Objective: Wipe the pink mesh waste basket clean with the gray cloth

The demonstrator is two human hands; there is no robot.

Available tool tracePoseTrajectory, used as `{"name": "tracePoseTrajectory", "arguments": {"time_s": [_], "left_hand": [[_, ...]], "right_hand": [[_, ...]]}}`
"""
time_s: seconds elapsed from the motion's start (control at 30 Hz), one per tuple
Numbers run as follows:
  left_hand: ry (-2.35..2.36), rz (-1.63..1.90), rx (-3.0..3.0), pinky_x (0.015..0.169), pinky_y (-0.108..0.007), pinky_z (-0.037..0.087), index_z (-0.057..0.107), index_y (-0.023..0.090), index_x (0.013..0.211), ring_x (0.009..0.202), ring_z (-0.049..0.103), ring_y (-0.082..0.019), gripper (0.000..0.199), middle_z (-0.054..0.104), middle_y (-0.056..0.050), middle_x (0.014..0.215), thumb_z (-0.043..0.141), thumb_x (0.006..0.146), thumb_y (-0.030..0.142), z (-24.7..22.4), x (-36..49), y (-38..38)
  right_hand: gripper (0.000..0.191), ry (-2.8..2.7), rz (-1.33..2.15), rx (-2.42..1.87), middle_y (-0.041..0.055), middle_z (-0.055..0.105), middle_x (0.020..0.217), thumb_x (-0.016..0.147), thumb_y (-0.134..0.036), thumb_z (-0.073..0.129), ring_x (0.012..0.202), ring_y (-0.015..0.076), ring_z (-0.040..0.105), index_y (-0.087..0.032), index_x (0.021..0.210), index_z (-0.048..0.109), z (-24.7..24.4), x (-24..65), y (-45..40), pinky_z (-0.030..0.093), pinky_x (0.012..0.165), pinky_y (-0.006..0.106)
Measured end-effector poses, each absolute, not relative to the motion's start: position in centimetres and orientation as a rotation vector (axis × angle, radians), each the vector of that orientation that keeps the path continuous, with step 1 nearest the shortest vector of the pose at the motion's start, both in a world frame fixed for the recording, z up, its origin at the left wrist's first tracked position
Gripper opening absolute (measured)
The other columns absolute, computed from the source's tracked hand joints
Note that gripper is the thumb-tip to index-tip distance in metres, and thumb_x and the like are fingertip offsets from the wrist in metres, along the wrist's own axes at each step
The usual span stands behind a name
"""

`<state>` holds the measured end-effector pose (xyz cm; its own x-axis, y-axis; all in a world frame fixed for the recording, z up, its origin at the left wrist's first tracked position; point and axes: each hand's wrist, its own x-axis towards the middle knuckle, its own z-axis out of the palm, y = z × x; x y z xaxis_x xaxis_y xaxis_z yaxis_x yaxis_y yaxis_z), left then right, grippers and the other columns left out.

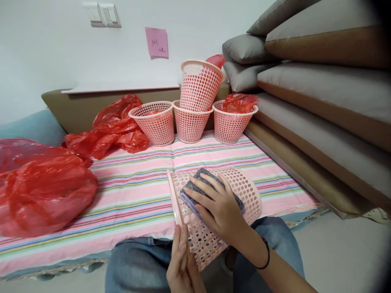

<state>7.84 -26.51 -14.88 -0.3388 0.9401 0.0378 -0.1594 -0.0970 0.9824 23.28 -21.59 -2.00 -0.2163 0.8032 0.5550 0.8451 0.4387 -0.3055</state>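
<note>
A pink perforated plastic basket (249, 187) lies on its side across my knees and the bed's front edge, its rim facing left. My left hand (183, 260) grips the basket's rim at the lower left. On the basket's upper side rests a folded grey cloth (200, 175) with a purple edge. My right hand (218, 205) holds the cloth down against the basket wall, its fingers stretched over it. The palm hides part of the cloth.
Behind stand several pink baskets (229, 128), one stacked tilted inside another, with red bags in them. Red plastic bags (45, 187) lie at the left on the striped sheet (131, 195). Grey and brown cushions (320, 85) are piled on the right.
</note>
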Motion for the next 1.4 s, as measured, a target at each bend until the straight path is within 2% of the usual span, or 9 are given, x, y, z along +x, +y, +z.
{"name": "tracePoseTrajectory", "arguments": {"time_s": [0.1, 0.23, 0.4, 0.53, 0.77, 0.9, 1.07, 1.2, 1.4], "left_hand": [[1.254, 1.633, 1.039, 0.111, -0.043, 0.046, 0.060, 0.023, 0.119, 0.136, 0.050, -0.028, 0.037, 0.063, -0.013, 0.136, 0.060, 0.090, 0.047, -14.2, 8.6, -26.7], [1.275, 1.676, 1.080, 0.109, -0.039, 0.048, 0.058, 0.022, 0.122, 0.138, 0.047, -0.026, 0.035, 0.061, -0.013, 0.138, 0.054, 0.094, 0.043, -13.1, 9.5, -26.9], [1.196, 1.615, 0.983, 0.101, -0.035, 0.054, 0.059, 0.021, 0.116, 0.125, 0.060, -0.025, 0.028, 0.061, -0.015, 0.138, 0.055, 0.095, 0.039, -12.8, 9.1, -26.5], [1.065, 1.720, 1.049, 0.105, -0.037, 0.051, 0.057, 0.022, 0.108, 0.130, 0.056, -0.025, 0.018, 0.055, -0.013, 0.144, 0.060, 0.093, 0.032, -10.8, 9.2, -26.3], [1.111, 1.647, 1.098, 0.107, -0.038, 0.047, 0.045, 0.029, 0.129, 0.145, 0.035, -0.026, 0.048, 0.028, -0.009, 0.162, 0.067, 0.087, 0.035, -4.9, 9.3, -24.2], [1.184, 1.354, 1.165, 0.104, -0.037, 0.048, 0.045, 0.022, 0.128, 0.131, 0.053, -0.027, 0.056, 0.051, -0.013, 0.143, 0.070, 0.082, 0.044, -2.6, 8.7, -21.3], [1.174, 1.269, 1.260, 0.101, -0.043, 0.048, 0.037, 0.023, 0.132, 0.118, 0.062, -0.026, 0.064, 0.061, -0.012, 0.128, 0.069, 0.081, 0.047, -1.4, 8.8, -18.7], [1.242, 1.240, 1.369, 0.109, -0.046, 0.039, 0.038, 0.024, 0.136, 0.128, 0.055, -0.028, 0.058, 0.055, -0.013, 0.137, 0.057, 0.089, 0.052, -1.4, 9.2, -18.2], [1.233, 1.262, 1.447, 0.115, -0.045, 0.030, 0.039, 0.022, 0.135, 0.139, 0.041, -0.028, 0.052, 0.046, -0.013, 0.147, 0.054, 0.091, 0.047, -1.5, 9.1, -18.8]], "right_hand": [[0.044, -2.069, -0.146, -1.376, 0.0012, 0.044, 0.154, 0.100, -0.027, 0.041, 0.143, 0.0282, 0.034, -0.031, 0.143, 0.048, -2.4, 23.0, -21.5, 0.019, 0.116, 0.058], [0.045, -2.073, -0.166, -1.353, 0.0023, 0.044, 0.154, 0.100, -0.026, 0.041, 0.144, 0.0269, 0.032, -0.029, 0.144, 0.047, -2.7, 22.8, -21.3, 0.023, 0.117, 0.055], [0.044, -2.060, -0.145, -1.360, 0.0000, 0.047, 0.151, 0.099, -0.027, 0.041, 0.140, 0.0267, 0.036, -0.031, 0.142, 0.050, -2.8, 22.8, -20.8, 0.027, 0.116, 0.052], [0.044, -2.051, -0.102, -1.355, -0.0004, 0.050, 0.149, 0.099, -0.026, 0.041, 0.138, 0.0260, 0.038, -0.030, 0.141, 0.051, -2.7, 22.7, -20.0, 0.027, 0.115, 0.051], [0.043, -2.032, -0.013, -1.350, -0.0010, 0.052, 0.147, 0.099, -0.025, 0.040, 0.136, 0.0248, 0.039, -0.028, 0.141, 0.051, -2.0, 22.7, -19.7, 0.027, 0.116, 0.049], [0.041, -2.030, -0.023, -1.341, 0.0008, 0.054, 0.145, 0.099, -0.027, 0.043, 0.135, 0.0254, 0.041, -0.027, 0.138, 0.054, -2.0, 22.8, -19.7, 0.031, 0.115, 0.049], [0.039, -1.985, -0.066, -1.332, 0.0037, 0.042, 0.154, 0.098, -0.032, 0.048, 0.139, 0.0266, 0.039, -0.035, 0.136, 0.057, -2.4, 23.0, -19.9, 0.036, 0.113, 0.052], [0.040, -1.985, -0.080, -1.350, 0.0077, 0.030, 0.160, 0.098, -0.031, 0.047, 0.145, 0.0296, 0.031, -0.035, 0.137, 0.056, -2.6, 23.2, -20.8, 0.035, 0.113, 0.056], [0.060, -1.974, -0.077, -1.345, 0.0145, 0.039, 0.155, 0.098, -0.035, 0.046, 0.146, 0.0277, 0.031, -0.015, 0.153, 0.031, -2.4, 23.3, -21.8, 0.033, 0.117, 0.053]]}}
